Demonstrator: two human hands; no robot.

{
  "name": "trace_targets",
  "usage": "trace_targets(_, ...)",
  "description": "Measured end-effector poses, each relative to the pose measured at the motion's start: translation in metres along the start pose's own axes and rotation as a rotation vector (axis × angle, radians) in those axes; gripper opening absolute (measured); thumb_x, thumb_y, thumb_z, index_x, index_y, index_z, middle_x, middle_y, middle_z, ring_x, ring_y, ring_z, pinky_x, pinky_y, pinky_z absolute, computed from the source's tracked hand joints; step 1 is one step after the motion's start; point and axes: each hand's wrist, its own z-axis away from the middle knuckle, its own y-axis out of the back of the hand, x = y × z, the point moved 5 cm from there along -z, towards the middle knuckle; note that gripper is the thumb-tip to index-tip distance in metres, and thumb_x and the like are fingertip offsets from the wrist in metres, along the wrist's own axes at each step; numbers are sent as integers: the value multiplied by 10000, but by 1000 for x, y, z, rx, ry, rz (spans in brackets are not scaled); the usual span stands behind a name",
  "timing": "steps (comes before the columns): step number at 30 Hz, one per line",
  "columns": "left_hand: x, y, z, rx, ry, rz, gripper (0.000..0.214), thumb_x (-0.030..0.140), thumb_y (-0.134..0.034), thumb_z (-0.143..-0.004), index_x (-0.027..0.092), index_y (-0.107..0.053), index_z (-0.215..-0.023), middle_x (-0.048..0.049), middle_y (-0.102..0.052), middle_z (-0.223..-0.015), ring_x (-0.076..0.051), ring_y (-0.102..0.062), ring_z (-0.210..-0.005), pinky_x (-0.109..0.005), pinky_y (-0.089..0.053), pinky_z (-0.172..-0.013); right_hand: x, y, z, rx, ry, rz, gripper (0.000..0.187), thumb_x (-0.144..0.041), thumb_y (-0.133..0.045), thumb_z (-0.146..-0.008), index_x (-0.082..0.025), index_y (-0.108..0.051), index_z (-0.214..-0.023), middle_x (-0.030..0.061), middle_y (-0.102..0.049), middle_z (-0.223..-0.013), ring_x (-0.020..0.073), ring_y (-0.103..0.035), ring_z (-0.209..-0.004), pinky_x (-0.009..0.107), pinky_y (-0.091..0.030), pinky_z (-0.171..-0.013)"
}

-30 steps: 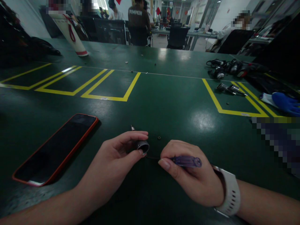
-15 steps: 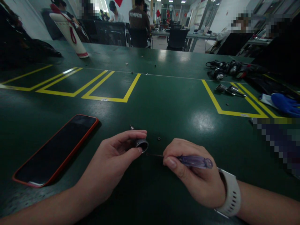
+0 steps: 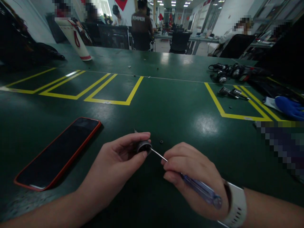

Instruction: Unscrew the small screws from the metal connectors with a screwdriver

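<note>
The dark grey, hollow, cylindrical metal part (image 3: 144, 145) is held off-centre to the left, near the middle of the near table area, its open end turned toward the right and the near side. It is gripped between thumb and fingers of the left hand (image 3: 118, 156), which is partly closed around it; a thin pointed metal tip (image 3: 135, 130) shows beyond the fingers, though whether it belongs to the same part cannot be told. At the part's rim, the bright steel shaft (image 3: 158, 154) of the screwdriver with a translucent bluish-purple handle (image 3: 201, 190) is now met, or nearly so. Half a second ago the shaft was held almost level, its end apart from the part and below it; since then it has been tilted up and the handle swung toward the near right. By this, the tool appears to have been brought to bear on the rim; actual contact cannot be confirmed. The handle is enclosed by the curled right hand (image 3: 196, 174), with the fingertips gathered by the shaft. Just beyond the shaft, a small dark ring (image 3: 161, 142) lies untouched on the dark green tabletop (image 3: 175, 104). To the left, a black smartphone in an orange-red case (image 3: 58, 152) is seen, unmoved.
</note>
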Motion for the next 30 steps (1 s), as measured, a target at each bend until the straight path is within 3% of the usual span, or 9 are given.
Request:
trace_targets(11,4,2,1,23,-90,-120,185,207,-700,-667,241,-742,-844,-30,-732,-989,-210,-666,-927,-295,-519,-863,-8,-7,-1,11,127,121,171,-186,-451,-908,-128,-574,-804,76,-635,-684,141,-569,-628,269,-491,-577)
trace_targets(21,11,2,-1,47,-94,-178,168,218,-685,-666,256,-755,-814,-33,-741,-967,-241,-670,-919,-366,-492,-925,-11,-6,5,-18,162,186,91,-161,-528,-854,-143,-587,-787,67,-653,-685,148,-594,-626,263,-506,-559)
trace_targets(30,8,3,-2,49,-106,-175,179,207,-689,-640,268,-759,-793,-31,-743,-956,-244,-678,-900,-364,-508,-903,-12,-8,4,-18,192,220,185,-162,-499,-866,-146,-600,-712,70,-660,-673,138,-580,-598,257,-513,-543)
